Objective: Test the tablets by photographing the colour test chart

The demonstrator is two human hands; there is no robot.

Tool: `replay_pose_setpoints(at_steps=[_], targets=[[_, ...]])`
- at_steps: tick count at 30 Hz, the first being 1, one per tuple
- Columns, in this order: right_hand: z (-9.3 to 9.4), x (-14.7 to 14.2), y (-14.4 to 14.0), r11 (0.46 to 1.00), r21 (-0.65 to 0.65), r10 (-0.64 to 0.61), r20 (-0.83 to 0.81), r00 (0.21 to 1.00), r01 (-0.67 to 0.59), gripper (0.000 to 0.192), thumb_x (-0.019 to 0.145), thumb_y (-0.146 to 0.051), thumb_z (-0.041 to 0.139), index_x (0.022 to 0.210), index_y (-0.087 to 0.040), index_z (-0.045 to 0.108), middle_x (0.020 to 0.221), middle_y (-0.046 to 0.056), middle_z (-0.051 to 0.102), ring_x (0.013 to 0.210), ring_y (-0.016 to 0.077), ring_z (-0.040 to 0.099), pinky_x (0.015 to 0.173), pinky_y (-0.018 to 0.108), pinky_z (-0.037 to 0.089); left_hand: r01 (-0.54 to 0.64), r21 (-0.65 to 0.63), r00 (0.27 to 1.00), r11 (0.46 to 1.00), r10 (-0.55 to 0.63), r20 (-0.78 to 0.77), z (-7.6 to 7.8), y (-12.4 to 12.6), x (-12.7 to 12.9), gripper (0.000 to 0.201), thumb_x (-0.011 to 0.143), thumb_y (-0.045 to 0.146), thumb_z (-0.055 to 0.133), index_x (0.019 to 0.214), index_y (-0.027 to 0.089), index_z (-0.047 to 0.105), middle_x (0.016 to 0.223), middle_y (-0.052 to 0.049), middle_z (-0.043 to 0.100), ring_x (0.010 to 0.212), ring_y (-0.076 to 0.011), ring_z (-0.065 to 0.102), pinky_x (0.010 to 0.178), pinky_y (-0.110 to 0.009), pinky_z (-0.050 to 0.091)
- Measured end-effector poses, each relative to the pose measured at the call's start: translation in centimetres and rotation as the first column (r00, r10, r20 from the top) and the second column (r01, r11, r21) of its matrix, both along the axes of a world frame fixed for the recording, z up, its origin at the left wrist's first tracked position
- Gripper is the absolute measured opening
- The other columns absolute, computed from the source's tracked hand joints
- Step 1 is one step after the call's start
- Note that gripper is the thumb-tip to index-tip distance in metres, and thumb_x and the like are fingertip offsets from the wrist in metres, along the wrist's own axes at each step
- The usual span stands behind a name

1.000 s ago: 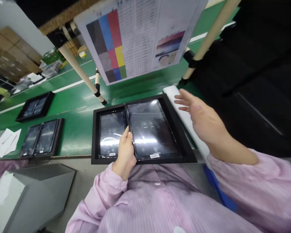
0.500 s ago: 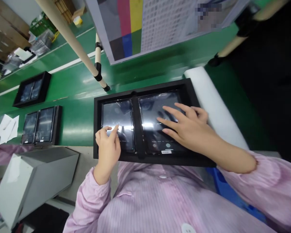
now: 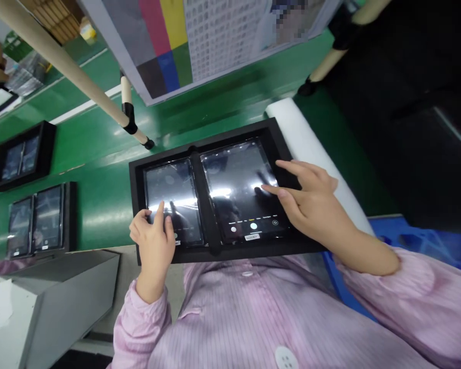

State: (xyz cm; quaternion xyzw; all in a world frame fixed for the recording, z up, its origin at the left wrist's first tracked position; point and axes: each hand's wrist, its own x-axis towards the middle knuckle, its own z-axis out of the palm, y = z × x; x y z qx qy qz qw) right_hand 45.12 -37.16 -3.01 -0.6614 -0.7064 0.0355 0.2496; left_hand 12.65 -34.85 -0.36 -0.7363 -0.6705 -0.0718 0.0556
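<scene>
Fingertips of your left hand (image 3: 153,241) press the left tablet (image 3: 172,200); your right hand (image 3: 307,205), fingers spread, taps the right tablet (image 3: 238,189). Both lie in the black tray (image 3: 169,156), gripped by neither hand; glare hides the screens.

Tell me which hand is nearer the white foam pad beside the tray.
Right. The right hand rests on the right tablet, beside the white foam pad; the left hand touches the left tablet, across the tray.

The person wears a pale pink pinstriped smock with buttons, its long sleeves gathered at the cuffs.
</scene>
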Motion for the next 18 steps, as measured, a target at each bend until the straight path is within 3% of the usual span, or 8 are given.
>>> replay_pose_setpoints(at_steps=[10,14,18], targets=[[-0.9,-0.4,0.3,0.996,0.087,0.019,0.09,0.996,-0.027,0.048,0.103,-0.034,0.036,0.085,-0.025,0.08,0.139,0.009,0.055,0.129,0.0321,0.048,0.095,0.05,0.038,0.062,-0.077,0.995,0.995,-0.056,0.081,0.5,-0.7,2.1,0.035,0.095,0.024,0.052,0.124,0.029,0.071,0.124,-0.016,0.043,0.113,-0.0337,0.043,0.094,-0.052,0.041],[-1.4,0.1,0.1,0.988,0.156,-0.002,-0.009,1.0,0.003,0.048,0.101,-0.036,0.035,0.094,-0.019,0.08,0.133,0.015,0.057,0.12,0.0293,0.056,0.096,0.049,0.043,0.066,-0.083,0.993,0.994,-0.057,0.104,0.3,-0.2,2.6,0.035,0.095,0.025,0.052,0.125,0.032,0.069,0.125,-0.014,0.044,0.114,-0.0324,0.043,0.094,-0.05,0.042],[-0.6,-0.2,-0.1,0.997,0.074,-0.019,0.028,0.999,0.017,0.048,0.102,-0.037,0.032,0.106,-0.024,0.078,0.136,0.016,0.054,0.125,0.0285,0.054,0.101,0.048,0.045,0.107,-0.134,0.991,0.985,-0.094,0.094,0.3,-0.2,3.5,0.036,0.094,0.028,0.056,0.127,0.032,0.067,0.126,-0.015,0.049,0.113,-0.0327,0.046,0.092,-0.05,0.042]])
